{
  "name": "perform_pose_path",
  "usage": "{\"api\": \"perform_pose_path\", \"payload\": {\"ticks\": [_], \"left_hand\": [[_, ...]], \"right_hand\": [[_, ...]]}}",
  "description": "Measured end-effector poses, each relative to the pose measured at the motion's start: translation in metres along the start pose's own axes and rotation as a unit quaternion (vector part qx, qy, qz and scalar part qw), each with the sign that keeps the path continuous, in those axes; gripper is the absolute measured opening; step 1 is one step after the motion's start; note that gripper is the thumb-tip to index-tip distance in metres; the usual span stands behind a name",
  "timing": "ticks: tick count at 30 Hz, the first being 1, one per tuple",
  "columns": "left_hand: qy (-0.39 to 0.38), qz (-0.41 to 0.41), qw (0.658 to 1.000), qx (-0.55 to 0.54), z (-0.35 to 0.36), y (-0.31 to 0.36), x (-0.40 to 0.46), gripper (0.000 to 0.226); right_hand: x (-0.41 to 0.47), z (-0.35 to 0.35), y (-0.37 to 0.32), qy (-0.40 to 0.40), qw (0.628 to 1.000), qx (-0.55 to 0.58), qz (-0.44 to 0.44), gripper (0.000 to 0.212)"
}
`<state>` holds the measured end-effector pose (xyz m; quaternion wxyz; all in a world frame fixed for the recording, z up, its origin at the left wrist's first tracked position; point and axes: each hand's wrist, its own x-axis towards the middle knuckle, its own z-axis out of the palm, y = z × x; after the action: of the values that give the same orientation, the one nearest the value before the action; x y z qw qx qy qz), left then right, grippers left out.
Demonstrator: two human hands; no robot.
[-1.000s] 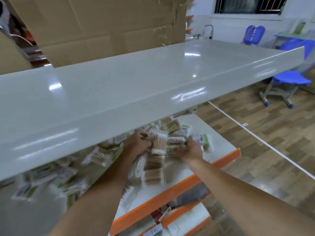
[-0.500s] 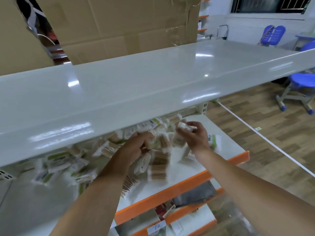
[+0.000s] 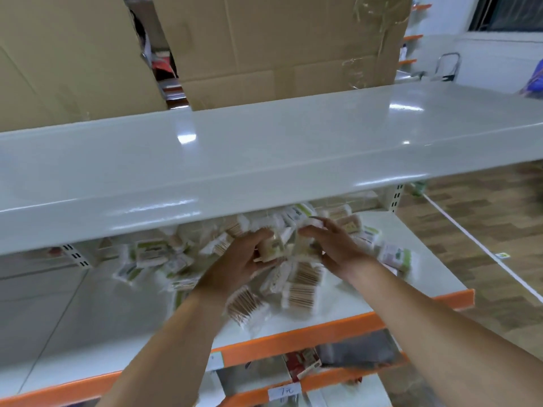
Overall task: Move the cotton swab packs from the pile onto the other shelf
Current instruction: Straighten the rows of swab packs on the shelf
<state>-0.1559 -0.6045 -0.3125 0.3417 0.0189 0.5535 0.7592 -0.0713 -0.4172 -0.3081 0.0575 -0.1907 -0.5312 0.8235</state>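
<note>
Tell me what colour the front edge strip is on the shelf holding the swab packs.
Orange, seen in the head view: front edge strip.

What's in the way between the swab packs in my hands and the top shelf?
The top shelf's own front edge overhangs the pile of cotton swab packs. The left hand and right hand must draw back toward you before lifting.

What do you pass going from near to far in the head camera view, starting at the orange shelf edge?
Orange shelf edge → loose swab pack → left hand gripping a cotton swab pack → top shelf → cardboard boxes.
</note>
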Motion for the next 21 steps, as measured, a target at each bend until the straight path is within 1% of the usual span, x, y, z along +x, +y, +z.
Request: {"api": "perform_pose_path", "payload": {"ticks": [1,4,6,7,8,9,11,12,13,15,18,19,21], "left_hand": [[-0.003,0.016,1.000,0.015,-0.005,0.003,-0.005,0.046],[0.027,0.048,0.993,0.100,-0.021,0.013,-0.019,0.029],[0.069,0.062,0.986,0.137,-0.033,0.020,-0.029,0.036],[0.083,0.071,0.983,0.147,-0.040,0.023,-0.035,0.042],[0.089,0.081,0.980,0.156,-0.048,0.025,-0.041,0.043],[0.091,0.089,0.979,0.159,-0.056,0.026,-0.048,0.038],[0.104,0.098,0.979,0.145,-0.071,0.029,-0.063,0.026],[0.116,0.102,0.978,0.137,-0.079,0.030,-0.069,0.026],[0.131,0.104,0.976,0.136,-0.087,0.032,-0.074,0.025],[0.161,0.107,0.972,0.133,-0.103,0.034,-0.085,0.007],[0.203,0.106,0.967,0.111,-0.128,0.038,-0.100,0.013],[0.215,0.107,0.964,0.112,-0.137,0.040,-0.105,0.014],[0.244,0.109,0.957,0.110,-0.156,0.043,-0.117,0.022]], "right_hand": [[0.001,0.005,0.002,-0.015,1.000,-0.002,-0.002,0.031],[0.003,0.024,0.004,-0.049,0.998,-0.031,-0.008,0.038],[0.006,0.038,0.005,-0.069,0.996,-0.051,-0.010,0.037],[0.007,0.045,0.006,-0.071,0.995,-0.065,-0.012,0.039],[0.009,0.053,0.008,-0.073,0.994,-0.085,-0.016,0.040],[0.010,0.060,0.010,-0.082,0.991,-0.103,-0.023,0.037],[0.012,0.077,0.017,-0.119,0.983,-0.133,-0.034,0.023],[0.012,0.086,0.021,-0.143,0.979,-0.142,-0.039,0.018],[0.011,0.095,0.025,-0.166,0.974,-0.148,-0.044,0.015],[0.011,0.114,0.033,-0.193,0.967,-0.157,-0.047,0.017],[0.014,0.146,0.049,-0.200,0.962,-0.179,-0.046,0.030],[0.014,0.157,0.054,-0.203,0.961,-0.183,-0.047,0.030],[0.015,0.181,0.065,-0.208,0.957,-0.199,-0.044,0.023]]}}
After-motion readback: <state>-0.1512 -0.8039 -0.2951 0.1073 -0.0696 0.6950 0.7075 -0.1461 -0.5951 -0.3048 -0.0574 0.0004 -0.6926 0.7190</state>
